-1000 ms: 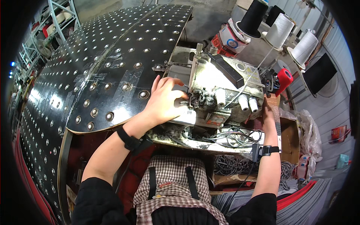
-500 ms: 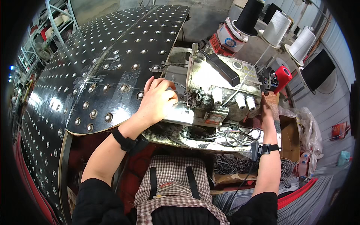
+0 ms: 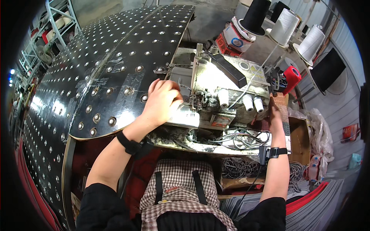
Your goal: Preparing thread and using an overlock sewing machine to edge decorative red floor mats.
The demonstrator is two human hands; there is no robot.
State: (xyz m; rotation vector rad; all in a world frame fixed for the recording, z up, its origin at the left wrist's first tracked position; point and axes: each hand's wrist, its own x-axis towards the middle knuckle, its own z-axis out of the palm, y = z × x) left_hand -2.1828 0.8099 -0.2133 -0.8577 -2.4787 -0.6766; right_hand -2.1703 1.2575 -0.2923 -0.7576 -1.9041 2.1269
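An industrial sewing machine (image 3: 217, 81), its pale casing stained dark, stands in front of me. My left hand (image 3: 163, 101) is at its left front, by a shiny metal cover (image 3: 184, 117). The fingers curl down together, and whatever lies under them is hidden. At the machine's right end, my right hand (image 3: 274, 115) reaches in beside a patterned brownish strip (image 3: 280, 102). Its fingers are mostly hidden by the machine and its shadow. A black bar (image 3: 228, 71) lies across the top, and several white knobs (image 3: 248, 103) stick out in front.
A black tabletop studded with metal balls (image 3: 115, 57) spreads to the left. Thread cones (image 3: 283, 27) stand at the back right, near a red spool (image 3: 291, 76). Loose cables (image 3: 243, 139) lie before the machine. Below right is an open cardboard box (image 3: 300, 140) beside folded grey fabric (image 3: 320, 208).
Both hands keep nearly the same places at the machine. The whole view has shifted very slightly.
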